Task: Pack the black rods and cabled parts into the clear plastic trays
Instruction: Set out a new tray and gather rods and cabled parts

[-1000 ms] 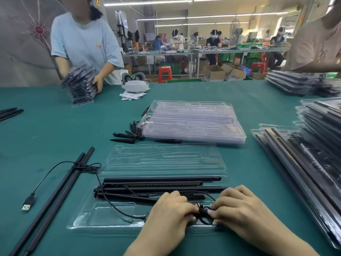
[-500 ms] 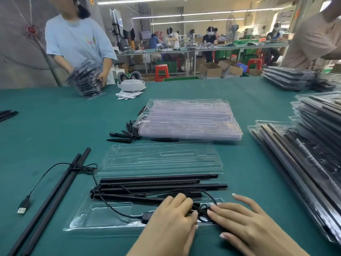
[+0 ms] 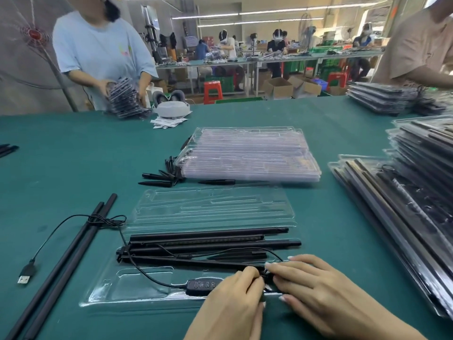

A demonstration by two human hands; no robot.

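**Two hands working on a cable in the tray**

On the green table [image 3: 73, 153], an open clear tray [image 3: 137, 285] is lying right in front of the person. Black rods [image 3: 208, 239] are lying side by side across the middle of the tray. A thin black cable [image 3: 152, 273] is running from the rods down to a small black control box [image 3: 203, 285] with little buttons, sitting in the near part of the tray.

The left hand [image 3: 235, 300] is curling its fingers and pinching a small bundle of black cable [image 3: 267, 278]. The right hand [image 3: 316, 290] is lying flat with its fingers straight, and the fingertips are touching the same bundle. The two hands are meeting over the near edge of the tray.

Two more long rods [image 3: 71, 261] are lying on the table left of the tray, tied with a cable that is ending in a USB plug [image 3: 25, 274]. A stack of empty clear trays [image 3: 250, 153] is sitting farther back. Filled trays [image 3: 404, 204] are piling up on the right.
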